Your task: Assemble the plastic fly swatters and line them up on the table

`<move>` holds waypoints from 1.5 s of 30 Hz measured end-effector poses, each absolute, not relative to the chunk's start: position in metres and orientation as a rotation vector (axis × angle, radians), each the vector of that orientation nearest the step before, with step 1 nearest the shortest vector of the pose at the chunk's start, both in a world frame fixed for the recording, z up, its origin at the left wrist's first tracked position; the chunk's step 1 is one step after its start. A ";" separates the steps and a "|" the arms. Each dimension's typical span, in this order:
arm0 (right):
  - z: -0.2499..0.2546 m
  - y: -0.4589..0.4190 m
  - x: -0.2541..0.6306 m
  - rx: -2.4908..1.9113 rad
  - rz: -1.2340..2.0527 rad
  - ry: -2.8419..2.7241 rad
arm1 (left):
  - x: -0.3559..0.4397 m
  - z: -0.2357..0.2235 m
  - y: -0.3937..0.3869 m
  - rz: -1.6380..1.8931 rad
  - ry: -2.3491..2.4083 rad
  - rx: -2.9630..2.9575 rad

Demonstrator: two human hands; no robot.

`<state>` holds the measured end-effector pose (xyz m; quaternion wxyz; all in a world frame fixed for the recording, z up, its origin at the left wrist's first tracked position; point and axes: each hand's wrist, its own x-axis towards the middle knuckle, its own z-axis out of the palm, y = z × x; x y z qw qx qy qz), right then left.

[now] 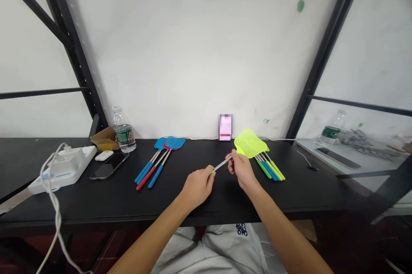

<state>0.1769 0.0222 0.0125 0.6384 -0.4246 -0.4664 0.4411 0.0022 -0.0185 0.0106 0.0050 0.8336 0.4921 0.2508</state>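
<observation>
My left hand (198, 187) pinches the green tip of a metal fly swatter shaft (222, 164) between thumb and fingers. My right hand (241, 170) grips the same shaft higher up, just below the neon yellow mesh head of the fly swatter (249, 143). That head tilts up and overlaps the far ends of a group of swatters with green, blue and yellow handles (269, 168) lying to the right. Further left on the black table (289, 192), several blue swatters (157, 166), one with a red handle, lie side by side.
On the left of the table stand a water bottle (123, 130), a cardboard piece (104, 138), a white power strip (62, 168) with cables, a phone (109, 165) and a white earbud case (104, 155). A pixelated pink item (225, 127) stands against the wall.
</observation>
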 end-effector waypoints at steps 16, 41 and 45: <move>0.015 0.028 0.189 -0.933 0.916 -0.920 | 0.001 0.010 -0.019 0.840 1.577 2.602; 0.016 0.025 0.185 -0.887 1.009 -0.970 | 0.000 0.011 -0.017 0.912 1.526 2.586; 0.014 0.025 0.186 -0.876 1.015 -0.970 | 0.001 0.011 -0.018 0.912 1.540 2.572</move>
